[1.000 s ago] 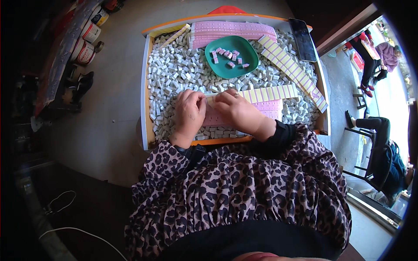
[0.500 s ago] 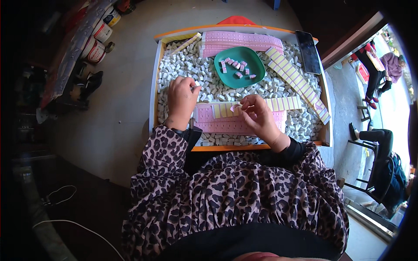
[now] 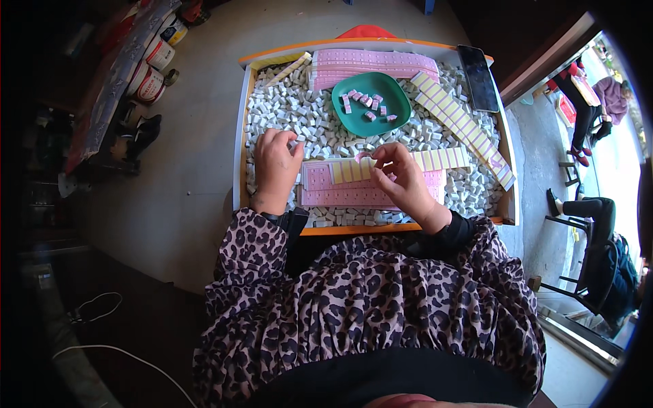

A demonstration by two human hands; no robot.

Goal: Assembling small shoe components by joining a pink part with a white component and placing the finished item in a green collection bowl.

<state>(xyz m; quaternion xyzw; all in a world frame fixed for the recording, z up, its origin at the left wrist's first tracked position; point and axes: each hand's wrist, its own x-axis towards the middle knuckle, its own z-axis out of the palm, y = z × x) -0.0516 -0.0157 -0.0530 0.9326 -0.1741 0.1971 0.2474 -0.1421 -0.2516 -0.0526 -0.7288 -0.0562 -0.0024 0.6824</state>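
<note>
Nearest the camera, leopard-print cloth sleeves (image 3: 250, 250) lead to two bare hands at work over a white-sided, orange-edged tray (image 3: 240, 156). The right hand (image 3: 408, 187) has its thumb and fingertips drawn nearly together on a small curled pink slip (image 3: 361, 156). Beneath that grip lie flat pink patterned sheets (image 3: 340, 196), topped by a long yellow strip banded in mauve (image 3: 442, 159) that runs out to the hand's left and right. The left hand (image 3: 275, 166) hangs, fingers bent, above a bed of small grey-white oblong blocks (image 3: 292, 109); whether it has hold of one cannot be told. Ahead of the right hand, a rounded green dish (image 3: 354, 122) carries a handful of pink-faced little blocks (image 3: 346, 103). Ahead and to that hand's right, more banded yellow strips (image 3: 462, 122) slant across the bed, with a black flat-screened phone (image 3: 478, 78) farther off. Beyond the dish sits a stack of pink patterned sheets (image 3: 374, 62), and past the tray's far edge a rounded red object (image 3: 366, 31) shows
</note>
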